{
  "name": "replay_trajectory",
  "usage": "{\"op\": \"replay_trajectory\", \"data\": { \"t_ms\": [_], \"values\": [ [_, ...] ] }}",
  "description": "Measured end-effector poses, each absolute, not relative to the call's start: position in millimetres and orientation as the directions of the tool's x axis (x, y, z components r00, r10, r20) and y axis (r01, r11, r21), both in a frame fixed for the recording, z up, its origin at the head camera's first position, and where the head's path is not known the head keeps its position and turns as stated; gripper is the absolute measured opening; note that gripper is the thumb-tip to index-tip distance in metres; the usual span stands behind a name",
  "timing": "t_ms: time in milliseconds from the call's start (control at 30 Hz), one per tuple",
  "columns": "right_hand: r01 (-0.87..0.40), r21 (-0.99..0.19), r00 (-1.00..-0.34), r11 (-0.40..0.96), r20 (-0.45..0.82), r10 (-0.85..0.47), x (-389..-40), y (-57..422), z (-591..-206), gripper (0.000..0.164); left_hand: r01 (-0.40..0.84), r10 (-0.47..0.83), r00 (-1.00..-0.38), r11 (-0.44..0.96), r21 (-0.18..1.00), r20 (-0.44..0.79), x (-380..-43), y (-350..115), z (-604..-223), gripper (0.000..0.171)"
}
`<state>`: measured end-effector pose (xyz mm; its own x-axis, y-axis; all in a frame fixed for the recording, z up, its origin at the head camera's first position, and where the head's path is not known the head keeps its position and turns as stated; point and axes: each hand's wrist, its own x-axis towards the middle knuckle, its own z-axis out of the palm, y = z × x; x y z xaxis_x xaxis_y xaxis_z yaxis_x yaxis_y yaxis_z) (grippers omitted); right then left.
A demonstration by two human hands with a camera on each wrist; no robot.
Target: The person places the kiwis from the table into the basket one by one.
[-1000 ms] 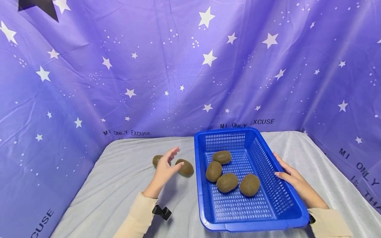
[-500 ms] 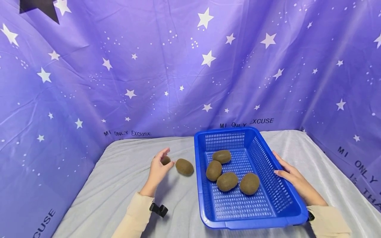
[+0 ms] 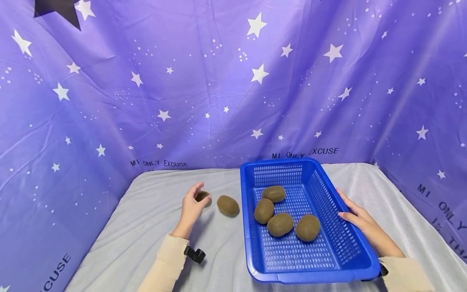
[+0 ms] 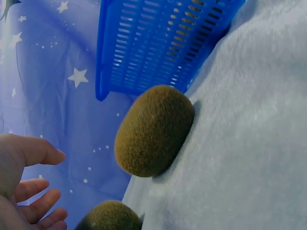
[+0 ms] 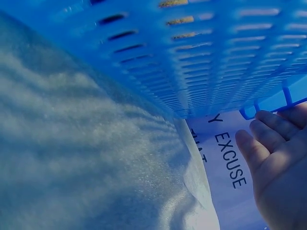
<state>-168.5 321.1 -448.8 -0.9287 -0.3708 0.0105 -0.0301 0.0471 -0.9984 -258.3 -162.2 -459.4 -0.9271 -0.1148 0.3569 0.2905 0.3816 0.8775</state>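
Observation:
Behind a brown kiwi on the grey cloth, my left hand is held around the far kiwi, partly hiding it. In the left wrist view the left hand's fingers are loosely bent, the thumb is spread away, and a gap shows between them and the kiwi at the bottom edge. My right hand holds the right rim of a blue plastic basket, thumb over the rim and fingers along its outside. Several kiwis lie inside the basket.
Grey plush cloth covers the surface. A purple curtain with white stars hangs behind and at both sides. The basket stands right of the loose kiwis, its left wall close to the nearer one.
My left hand has drawn back left from above the two loose kiwis and come around the farther one. The right hand stays at the basket's rim, and the view has shifted slightly.

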Motion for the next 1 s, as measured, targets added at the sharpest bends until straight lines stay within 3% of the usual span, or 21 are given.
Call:
{"op": "replay_trajectory", "data": {
  "t_ms": [267, 567, 1000],
  "values": [
    [-0.053, -0.999, -0.916, -0.003, 0.05, -0.399, -168, 321, -450, 0.062, 0.264, -0.157, -0.925, 0.391, 0.882, 0.347, -265, -169, -468, 0.054],
    [-0.033, -0.999, -0.927, 0.03, 0.019, -0.375, -168, 322, -451, 0.062, 0.215, -0.22, -0.917, 0.431, 0.876, 0.333, -268, -175, -474, 0.061],
    [-0.02, -1.0, -0.918, -0.008, 0.021, -0.396, -168, 323, -450, 0.061, 0.077, -0.215, -0.955, 0.481, 0.873, 0.202, -266, -176, -485, 0.08]
  ]
}}
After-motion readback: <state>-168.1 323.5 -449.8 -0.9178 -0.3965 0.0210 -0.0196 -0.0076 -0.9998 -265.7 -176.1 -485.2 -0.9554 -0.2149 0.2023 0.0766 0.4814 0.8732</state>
